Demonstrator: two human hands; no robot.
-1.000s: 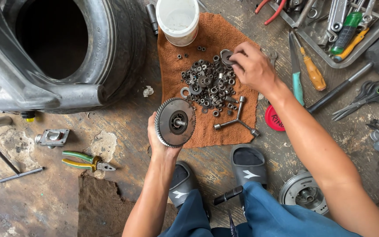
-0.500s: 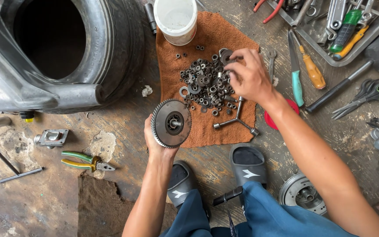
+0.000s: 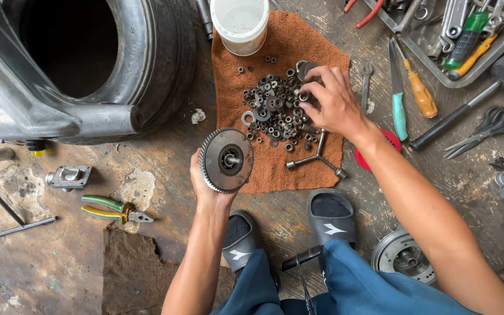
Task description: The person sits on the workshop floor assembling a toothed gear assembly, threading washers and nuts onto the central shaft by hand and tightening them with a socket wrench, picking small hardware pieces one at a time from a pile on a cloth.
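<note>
My left hand holds a round toothed metal gear upright by its lower edge, just off the left side of a brown cloth. A heap of small nuts and washers lies on that cloth. My right hand rests on the right side of the heap with its fingertips down among the small parts; whether it pinches one I cannot see. A three-armed socket wrench lies on the cloth just below my right hand.
A black tyre on a swingarm fills the upper left. A white tub stands at the cloth's top. A tray of tools, screwdrivers, scissors lie right. Green-yellow pliers lie left. My sandals are below.
My right hand slid left and down from the cloth's upper right corner onto the heap of nuts. The gear in my left hand stayed nearly still.
</note>
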